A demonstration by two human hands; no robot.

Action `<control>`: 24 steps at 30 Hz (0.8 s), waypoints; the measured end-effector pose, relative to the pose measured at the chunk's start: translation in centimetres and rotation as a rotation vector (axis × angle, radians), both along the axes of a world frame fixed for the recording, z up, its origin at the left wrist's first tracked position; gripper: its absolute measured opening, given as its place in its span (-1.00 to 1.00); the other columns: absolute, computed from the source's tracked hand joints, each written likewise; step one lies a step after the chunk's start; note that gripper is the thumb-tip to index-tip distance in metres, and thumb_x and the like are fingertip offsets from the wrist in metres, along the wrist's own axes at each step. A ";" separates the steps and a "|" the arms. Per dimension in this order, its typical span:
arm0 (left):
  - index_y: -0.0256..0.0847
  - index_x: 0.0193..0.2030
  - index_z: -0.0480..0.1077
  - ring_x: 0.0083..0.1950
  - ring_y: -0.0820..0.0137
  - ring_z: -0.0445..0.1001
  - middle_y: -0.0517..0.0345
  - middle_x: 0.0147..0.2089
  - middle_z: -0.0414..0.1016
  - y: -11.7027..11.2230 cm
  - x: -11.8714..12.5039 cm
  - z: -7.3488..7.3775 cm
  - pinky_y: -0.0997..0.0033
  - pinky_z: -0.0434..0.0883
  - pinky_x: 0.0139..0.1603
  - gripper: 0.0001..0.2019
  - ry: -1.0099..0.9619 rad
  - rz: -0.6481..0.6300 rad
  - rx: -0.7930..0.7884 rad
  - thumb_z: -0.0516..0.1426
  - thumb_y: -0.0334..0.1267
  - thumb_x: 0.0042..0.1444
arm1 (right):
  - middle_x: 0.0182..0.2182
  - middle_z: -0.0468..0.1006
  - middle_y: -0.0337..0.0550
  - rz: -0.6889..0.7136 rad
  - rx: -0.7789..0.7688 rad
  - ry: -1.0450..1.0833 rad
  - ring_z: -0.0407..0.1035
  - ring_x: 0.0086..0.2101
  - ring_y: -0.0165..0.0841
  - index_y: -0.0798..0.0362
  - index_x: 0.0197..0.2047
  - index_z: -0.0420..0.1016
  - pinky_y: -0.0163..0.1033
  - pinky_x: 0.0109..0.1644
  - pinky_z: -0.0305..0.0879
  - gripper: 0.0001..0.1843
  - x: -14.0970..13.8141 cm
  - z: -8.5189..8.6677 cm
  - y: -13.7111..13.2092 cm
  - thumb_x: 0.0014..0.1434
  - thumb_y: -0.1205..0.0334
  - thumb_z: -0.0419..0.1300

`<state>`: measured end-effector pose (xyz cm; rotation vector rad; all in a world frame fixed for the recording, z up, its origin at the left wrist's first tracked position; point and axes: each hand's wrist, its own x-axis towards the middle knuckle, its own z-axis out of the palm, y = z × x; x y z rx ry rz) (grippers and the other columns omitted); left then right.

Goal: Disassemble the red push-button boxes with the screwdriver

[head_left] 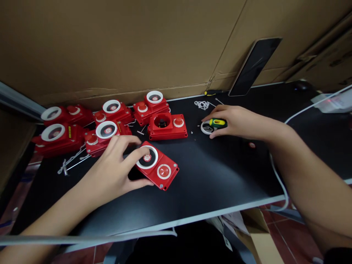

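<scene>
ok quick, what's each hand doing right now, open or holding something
Left hand: closed on a red box.
Right hand: holding a green and yellow screwdriver, thumb and finger at a white ring.

Across the back, a tall brown cardboard wall [132, 40] with a seam right of centre. Propped against it at a slant, a flat rectangular dark-screened device [255, 66], standing on a matte black tabletop [214, 176] with a pale grey edge. Farther right, near the back, a small dark rounded object [300, 86] with a faint blue glint, then a translucent whitish plastic bag [337, 103], crossed by a slender white cable [308, 107]. At far left, a slanting grey bar [20, 98]. Below the tabletop, an open brown cardboard box [265, 244] and dark red floor tiles [293, 234] with pale joints.
</scene>
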<state>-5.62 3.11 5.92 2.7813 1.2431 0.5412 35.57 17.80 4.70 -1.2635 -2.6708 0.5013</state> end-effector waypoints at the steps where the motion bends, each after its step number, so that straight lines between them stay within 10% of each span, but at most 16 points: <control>1: -0.08 0.35 0.36 0.35 -0.11 0.48 -0.24 0.38 0.42 0.0 0.1 -0.3 -0.15 0.51 0.36 -0.42 -0.028 -0.010 -0.015 0.41 0.04 0.34 | 0.13 0.71 -0.01 0.000 -0.003 0.002 0.62 0.06 -0.01 -0.14 0.23 0.77 0.07 0.25 0.53 -0.42 0.0 0.1 0.0 0.19 -0.12 0.50; 10: -0.20 0.24 0.28 0.17 -0.08 0.60 -0.26 0.21 0.44 0.1 0.4 -1.4 -0.08 0.65 0.15 -0.33 -0.099 0.021 -0.020 0.47 0.09 0.23 | 0.17 0.70 0.00 -0.032 -0.030 -0.025 0.63 0.11 0.02 -0.10 0.21 0.78 0.11 0.31 0.51 -0.43 0.5 0.4 0.1 0.19 -0.13 0.45; 18: -0.19 0.26 0.23 0.21 -0.11 0.57 -0.26 0.22 0.52 -0.2 1.3 -0.5 -0.21 0.58 0.25 -0.52 -0.036 0.004 0.012 0.28 -0.27 0.27 | 0.20 0.60 0.26 -0.133 0.107 0.043 0.52 0.21 0.17 0.04 0.11 0.71 0.22 0.41 0.44 -0.51 0.8 2.8 -1.0 0.30 -0.14 0.37; 24: -0.11 0.22 0.25 0.27 0.00 0.58 -0.21 0.30 0.52 0.4 0.5 -1.5 -0.04 0.58 0.25 -0.55 -0.154 0.024 -0.123 0.33 -0.06 0.38 | -0.08 0.63 0.03 -0.235 0.024 0.470 0.56 -0.23 -0.10 -0.08 -0.09 0.61 0.05 -0.05 0.52 -0.65 -2.5 6.1 -4.4 0.47 -0.16 0.20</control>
